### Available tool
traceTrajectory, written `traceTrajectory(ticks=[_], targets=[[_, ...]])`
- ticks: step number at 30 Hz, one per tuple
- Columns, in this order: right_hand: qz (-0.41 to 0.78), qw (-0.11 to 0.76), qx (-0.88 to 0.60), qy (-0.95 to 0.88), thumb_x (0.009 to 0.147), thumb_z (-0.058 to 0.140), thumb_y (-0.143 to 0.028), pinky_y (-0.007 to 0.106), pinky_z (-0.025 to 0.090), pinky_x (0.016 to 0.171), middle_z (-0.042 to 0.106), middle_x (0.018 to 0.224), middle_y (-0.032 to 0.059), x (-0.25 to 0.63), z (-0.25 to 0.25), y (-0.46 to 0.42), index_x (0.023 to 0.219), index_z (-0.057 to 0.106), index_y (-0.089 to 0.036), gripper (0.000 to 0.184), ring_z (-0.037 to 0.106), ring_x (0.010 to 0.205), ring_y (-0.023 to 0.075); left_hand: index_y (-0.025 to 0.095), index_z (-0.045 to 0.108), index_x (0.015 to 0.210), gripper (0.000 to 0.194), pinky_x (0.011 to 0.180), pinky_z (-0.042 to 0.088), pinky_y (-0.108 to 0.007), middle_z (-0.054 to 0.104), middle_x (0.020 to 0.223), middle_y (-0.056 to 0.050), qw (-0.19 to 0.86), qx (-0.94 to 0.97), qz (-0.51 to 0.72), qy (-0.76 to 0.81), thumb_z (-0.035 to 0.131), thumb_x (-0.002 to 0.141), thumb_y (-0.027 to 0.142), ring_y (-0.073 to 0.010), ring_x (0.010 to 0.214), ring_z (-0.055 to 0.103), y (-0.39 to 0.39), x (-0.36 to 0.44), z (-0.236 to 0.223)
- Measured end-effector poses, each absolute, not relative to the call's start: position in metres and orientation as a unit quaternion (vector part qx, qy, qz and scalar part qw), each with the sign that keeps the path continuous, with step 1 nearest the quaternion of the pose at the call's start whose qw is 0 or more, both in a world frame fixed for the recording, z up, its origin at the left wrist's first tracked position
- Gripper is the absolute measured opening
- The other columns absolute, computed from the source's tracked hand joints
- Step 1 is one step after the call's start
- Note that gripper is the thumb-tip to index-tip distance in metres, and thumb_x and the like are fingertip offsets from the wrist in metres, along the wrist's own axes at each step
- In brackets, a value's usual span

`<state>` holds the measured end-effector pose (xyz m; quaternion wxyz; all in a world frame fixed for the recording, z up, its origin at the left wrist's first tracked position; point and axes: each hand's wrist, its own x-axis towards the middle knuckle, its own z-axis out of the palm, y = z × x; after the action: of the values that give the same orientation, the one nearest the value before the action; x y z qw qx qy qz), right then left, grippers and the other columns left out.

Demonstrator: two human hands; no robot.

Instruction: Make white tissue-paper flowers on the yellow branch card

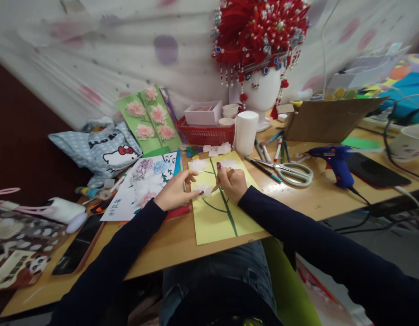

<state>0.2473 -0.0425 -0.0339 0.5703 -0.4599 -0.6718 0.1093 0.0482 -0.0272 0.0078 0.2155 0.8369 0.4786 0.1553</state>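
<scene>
On the wooden table (297,203), the yellow rectangular paper sheet (211,224) probably bends easily, its fluffy white tufts (197,165) crushable; bare edges suit holding. The left hand (175,191) curves open, empty; the right hand (235,184) pinches a slim tan pointed stick (215,187).

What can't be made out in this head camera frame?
All in the head view:
Brown stick: its middle is hidden by the right hand's fingers.
Left hand: whether its thumb touches the white tuft is too small to tell.
Writing on the white sheet: too small to read.
Panda packet: cut off by the left edge.
White cup: cut off by the right edge.
</scene>
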Motion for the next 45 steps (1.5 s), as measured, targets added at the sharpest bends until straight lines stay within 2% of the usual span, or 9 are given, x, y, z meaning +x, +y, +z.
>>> traceTrajectory(ticks=[4, 8, 16, 24, 27, 30, 34, 40, 45], targets=[[0.121, 0.560, -0.470, -0.671, 0.096, 0.028, -0.054, 0.023, 0.038, 0.046, 0.048, 0.040, -0.0007, 0.247, -0.035, -0.044, 0.050, 0.053, -0.020, 0.062, 0.048, 0.038, 0.0095, 0.015, 0.028, 0.144, 0.107, 0.108, 0.026, -0.049, 0.038, 0.146, -0.021, 0.157, 0.857, 0.071, 0.486, 0.073, 0.060, 0.063, -0.0379, 0.135, 0.034, -0.035, 0.032, -0.008], [0.122, 0.530, -0.452, -0.707, 0.096, 0.030, -0.052, 0.023, 0.038, 0.046, 0.050, 0.040, -0.0011, 0.251, -0.036, -0.052, 0.057, 0.058, -0.020, 0.058, 0.048, 0.037, 0.0096, 0.017, 0.015, 0.150, 0.119, 0.113, 0.006, -0.056, 0.022, 0.155, -0.020, 0.153, 0.864, 0.018, 0.480, 0.069, 0.059, 0.071, -0.0401, 0.143, 0.012, -0.037, 0.034, -0.018], [0.039, 0.418, -0.376, -0.826, 0.100, 0.025, -0.040, 0.022, 0.038, 0.049, 0.059, 0.050, 0.0016, 0.264, -0.041, -0.059, 0.065, 0.059, -0.019, 0.053, 0.051, 0.043, 0.0094, 0.019, 0.009, 0.152, 0.120, 0.112, -0.004, -0.059, 0.017, 0.156, -0.019, 0.167, 0.869, 0.003, 0.467, 0.069, 0.061, 0.069, -0.0394, 0.144, 0.013, -0.035, 0.035, -0.018], [-0.052, 0.324, -0.300, -0.896, 0.099, 0.025, -0.041, 0.027, 0.029, 0.047, 0.050, 0.048, 0.0014, 0.256, -0.033, -0.060, 0.058, 0.050, -0.020, 0.052, 0.041, 0.043, 0.0109, 0.019, 0.008, 0.153, 0.118, 0.113, 0.000, -0.056, 0.020, 0.156, -0.018, 0.176, 0.878, 0.023, 0.444, 0.069, 0.063, 0.066, -0.0388, 0.142, 0.019, -0.037, 0.034, -0.017], [0.008, 0.370, -0.334, -0.867, 0.098, 0.024, -0.048, 0.025, 0.033, 0.048, 0.054, 0.051, 0.0023, 0.255, -0.036, -0.058, 0.061, 0.054, -0.019, 0.056, 0.045, 0.044, 0.0105, 0.019, 0.008, 0.152, 0.118, 0.112, 0.000, -0.057, 0.021, 0.155, -0.018, 0.176, 0.876, 0.021, 0.448, 0.069, 0.063, 0.066, -0.0391, 0.142, 0.020, -0.036, 0.033, -0.017], [0.155, 0.456, -0.416, -0.771, 0.095, 0.028, -0.057, 0.023, 0.039, 0.046, 0.057, 0.049, 0.0022, 0.255, -0.041, -0.053, 0.064, 0.059, -0.018, 0.059, 0.051, 0.043, 0.0102, 0.018, 0.010, 0.152, 0.118, 0.113, 0.001, -0.056, 0.021, 0.155, -0.019, 0.179, 0.873, 0.021, 0.453, 0.069, 0.062, 0.067, -0.0388, 0.142, 0.019, -0.036, 0.033, -0.018], [0.324, 0.555, -0.479, -0.598, 0.088, 0.038, -0.067, 0.021, 0.036, 0.034, 0.052, 0.040, 0.0004, 0.250, -0.042, -0.045, 0.059, 0.056, -0.017, 0.060, 0.047, 0.032, 0.0098, 0.016, 0.012, 0.152, 0.119, 0.114, 0.000, -0.053, 0.019, 0.156, -0.019, 0.177, 0.868, 0.008, 0.464, 0.069, 0.061, 0.068, -0.0381, 0.143, 0.018, -0.035, 0.033, -0.020], [0.276, 0.664, -0.477, -0.505, 0.086, 0.041, -0.066, 0.020, 0.031, 0.029, 0.044, 0.031, -0.0013, 0.249, -0.030, -0.045, 0.049, 0.052, -0.018, 0.062, 0.040, 0.025, 0.0081, 0.015, 0.015, 0.151, 0.118, 0.115, -0.001, -0.052, 0.020, 0.155, -0.021, 0.176, 0.872, 0.021, 0.456, 0.068, 0.061, 0.070, -0.0352, 0.143, 0.019, -0.035, 0.032, -0.021], [0.286, 0.649, -0.472, -0.523, 0.087, 0.041, -0.064, 0.019, 0.033, 0.029, 0.046, 0.032, -0.0008, 0.251, -0.030, -0.046, 0.049, 0.053, -0.017, 0.062, 0.041, 0.026, 0.0081, 0.012, 0.013, 0.151, 0.120, 0.113, -0.001, -0.058, 0.017, 0.155, -0.021, 0.188, 0.864, 0.007, 0.468, 0.070, 0.062, 0.068, -0.0366, 0.144, 0.016, -0.038, 0.033, -0.016]])
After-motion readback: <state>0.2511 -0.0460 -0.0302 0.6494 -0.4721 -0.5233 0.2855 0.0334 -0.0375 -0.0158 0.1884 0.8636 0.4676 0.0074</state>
